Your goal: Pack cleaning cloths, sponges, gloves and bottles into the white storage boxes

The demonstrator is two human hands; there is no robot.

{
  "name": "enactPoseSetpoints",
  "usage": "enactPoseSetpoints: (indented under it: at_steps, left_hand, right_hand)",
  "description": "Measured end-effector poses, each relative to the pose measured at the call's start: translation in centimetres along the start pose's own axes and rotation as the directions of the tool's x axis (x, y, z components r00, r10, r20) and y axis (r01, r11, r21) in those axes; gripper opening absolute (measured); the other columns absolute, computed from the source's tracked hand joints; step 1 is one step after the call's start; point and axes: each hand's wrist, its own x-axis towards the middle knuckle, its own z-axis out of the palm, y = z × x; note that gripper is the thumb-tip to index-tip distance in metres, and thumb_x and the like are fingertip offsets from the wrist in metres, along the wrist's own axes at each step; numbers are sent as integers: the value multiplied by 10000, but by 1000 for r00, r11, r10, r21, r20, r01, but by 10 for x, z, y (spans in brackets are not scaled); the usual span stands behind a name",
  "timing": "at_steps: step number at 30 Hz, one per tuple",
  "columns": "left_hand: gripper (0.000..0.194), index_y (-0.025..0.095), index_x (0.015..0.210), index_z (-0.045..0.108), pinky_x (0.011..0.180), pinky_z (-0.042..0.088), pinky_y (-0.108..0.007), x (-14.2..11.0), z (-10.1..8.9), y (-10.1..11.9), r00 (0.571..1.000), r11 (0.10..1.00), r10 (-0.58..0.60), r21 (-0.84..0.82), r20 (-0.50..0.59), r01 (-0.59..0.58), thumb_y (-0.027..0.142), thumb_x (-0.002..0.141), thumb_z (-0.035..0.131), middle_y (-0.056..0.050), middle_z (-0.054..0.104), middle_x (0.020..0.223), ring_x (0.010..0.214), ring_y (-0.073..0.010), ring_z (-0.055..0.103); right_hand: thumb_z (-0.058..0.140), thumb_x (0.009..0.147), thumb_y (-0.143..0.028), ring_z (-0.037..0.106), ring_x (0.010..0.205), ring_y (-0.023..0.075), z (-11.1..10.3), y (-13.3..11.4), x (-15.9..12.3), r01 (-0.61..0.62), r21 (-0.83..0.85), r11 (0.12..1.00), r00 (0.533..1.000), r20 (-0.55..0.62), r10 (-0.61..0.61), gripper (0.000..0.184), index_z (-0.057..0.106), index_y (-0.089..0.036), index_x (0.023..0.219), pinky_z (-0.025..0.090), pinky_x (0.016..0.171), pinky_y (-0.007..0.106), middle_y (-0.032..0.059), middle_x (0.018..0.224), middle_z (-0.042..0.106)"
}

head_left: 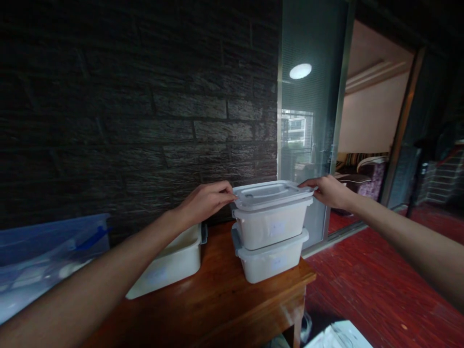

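Note:
Two white plastic storage boxes stand stacked at the right end of the wooden table. On top of the upper box (pixel 272 225) lies a grey lid (pixel 271 193), which looks slightly raised or loosely seated at its edge. My left hand (pixel 208 200) pinches the lid's left edge between thumb and fingers. At the opposite edge, my right hand (pixel 328 192) grips the lid's right side. The lower box (pixel 273 263) has its own rim and a grey latch on the left. Partly behind my left forearm is another white box (pixel 174 263), uncovered, with a dark latch.
A clear blue-tinted bin (pixel 54 237) holding white items stands at the far left. The wooden table (pixel 217 299) meets a dark brick wall (pixel 163 111). Right of it are a glass sliding door (pixel 311 121) and red floor (pixel 362 256). A white box (pixel 340 336) sits below the table's corner.

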Motion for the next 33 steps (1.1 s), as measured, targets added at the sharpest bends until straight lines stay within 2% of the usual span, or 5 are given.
enactPoseSetpoints:
  at_steps: [14, 21, 24, 28, 33]
  left_hand:
    - [411, 197, 1260, 731, 827, 511, -275, -21, -39, -9, 989, 995, -94, 13, -116, 96, 146, 917, 511, -75, 694, 1132, 970, -189, 671]
    - [303, 209, 1089, 796, 709, 469, -269, -100, -66, -39, 900, 903, -429, -64, -74, 425, 292, 873, 601, -54, 735, 964, 809, -189, 665]
    - [272, 249, 998, 825, 759, 482, -296, -146, -64, -53, 796, 779, -602, -170, 66, 603, 360, 813, 659, -47, 768, 978, 842, -224, 681]
    - [189, 287, 810, 821, 831, 504, -333, -206, -51, -74, 637, 590, -760, -275, 127, 759, 426, 769, 699, -35, 796, 903, 911, -291, 719]
    - [329, 236, 932, 814, 1020, 469, -425, -264, -18, -98, 432, 380, -900, -397, 47, 835, 481, 725, 742, -119, 782, 1154, 1199, -391, 660]
  right_hand:
    - [571, 874, -50, 772, 937, 264, -28, 1, -3, -109, 4, 994, 977, -182, 107, 507, 653, -153, 1363, 566, 821, 361, 127, 1079, 798]
    - [625, 967, -245, 718, 825, 185, -52, -127, 4, 113, 526, 843, 716, -631, 298, 266, 710, -194, 1214, 562, 717, 355, 174, 1067, 748]
    - [642, 946, -221, 689, 752, 183, -23, -205, 5, 333, 603, 725, 736, -647, 200, 217, 715, -242, 1150, 550, 689, 354, 94, 965, 737]
    - [623, 910, -201, 706, 854, 223, 52, -295, 35, 333, 616, 714, 912, -402, -79, 230, 688, -249, 1126, 571, 779, 364, 53, 968, 745]
    - [646, 893, -340, 618, 1247, 334, 157, -337, 122, -1, 764, 645, 960, -180, 214, 380, 693, -152, 1219, 439, 1124, 484, 168, 1280, 695]
